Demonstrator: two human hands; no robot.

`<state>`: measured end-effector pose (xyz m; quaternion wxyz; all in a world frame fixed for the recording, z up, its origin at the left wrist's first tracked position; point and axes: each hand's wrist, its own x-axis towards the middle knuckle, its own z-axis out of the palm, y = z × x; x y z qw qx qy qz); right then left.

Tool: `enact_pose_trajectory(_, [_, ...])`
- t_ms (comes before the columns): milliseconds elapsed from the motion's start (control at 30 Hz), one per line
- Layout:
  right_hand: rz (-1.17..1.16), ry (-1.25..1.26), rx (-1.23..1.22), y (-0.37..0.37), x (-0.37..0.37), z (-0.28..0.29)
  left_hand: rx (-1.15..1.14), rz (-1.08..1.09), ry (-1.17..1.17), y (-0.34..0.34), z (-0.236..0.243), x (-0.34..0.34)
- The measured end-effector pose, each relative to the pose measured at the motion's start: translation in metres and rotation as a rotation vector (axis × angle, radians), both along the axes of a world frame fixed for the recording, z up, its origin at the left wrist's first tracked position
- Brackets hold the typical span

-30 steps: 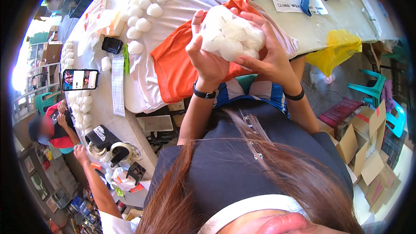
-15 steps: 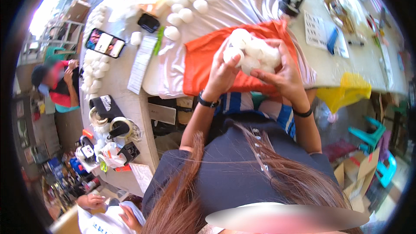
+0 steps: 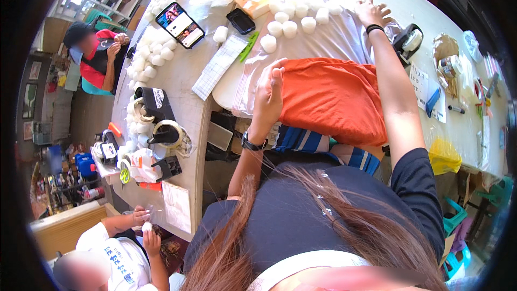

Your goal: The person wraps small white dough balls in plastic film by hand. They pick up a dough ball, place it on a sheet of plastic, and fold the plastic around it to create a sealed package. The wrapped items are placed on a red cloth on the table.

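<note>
My left hand (image 3: 269,94) rests at the left edge of an orange cloth (image 3: 334,97), its fingers stretched upward with nothing visible in them. The cloth lies rumpled over the near table edge. My right hand (image 3: 373,13) is stretched far across the table, fingers spread, above the end of a pale satiny cloth (image 3: 344,37). To its left stand several small white rounded pieces, like votive candles (image 3: 308,24). One of these candle-like pieces (image 3: 268,43) sits nearer, above my left hand.
Left of the cloth lie a white lined sheet (image 3: 219,67), a green strip (image 3: 249,46), a black tray-like object (image 3: 240,21) and a phone (image 3: 180,25). Tape rolls (image 3: 167,133) stand at the left edge. A black dispenser (image 3: 407,43) is at right. Two other people sit at left.
The clump of white pieces has left my hands and is out of sight. My right hand has moved far forward; my left hand has stayed near the orange cloth.
</note>
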<state>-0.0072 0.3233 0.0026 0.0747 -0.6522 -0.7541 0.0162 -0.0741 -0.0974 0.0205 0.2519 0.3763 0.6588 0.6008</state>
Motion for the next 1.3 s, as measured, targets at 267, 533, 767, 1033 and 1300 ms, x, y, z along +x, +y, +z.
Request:
enact_pose_trajectory(267, [0.660, 0.593, 0.770, -0.152, 0.118, 0.064, 0.115, 0.094, 0.036, 0.006, -0.005, -0.012])
enact_pose_trajectory(533, [-0.275, 0.485, 0.502, -0.116, 0.417, 0.019, 0.056, -0.093, 0.148, 0.042, 0.012, 0.023])
enact_pose_trajectory(767, [-0.428, -0.062, -0.089, -0.094, 0.494, -0.008, 0.043, -0.152, 0.355, 0.042, 0.019, 0.035])
enact_pose_trajectory(1033, [-0.340, -0.132, 0.442, -0.041, 0.483, 0.050, -0.048, 0.176, 0.614, -0.009, 0.048, -0.034])
enact_pose_trajectory(1300, [0.542, 0.840, 0.997, -0.112, 0.296, 0.093, -0.046, 0.365, 0.791, -0.073, 0.045, -0.053])
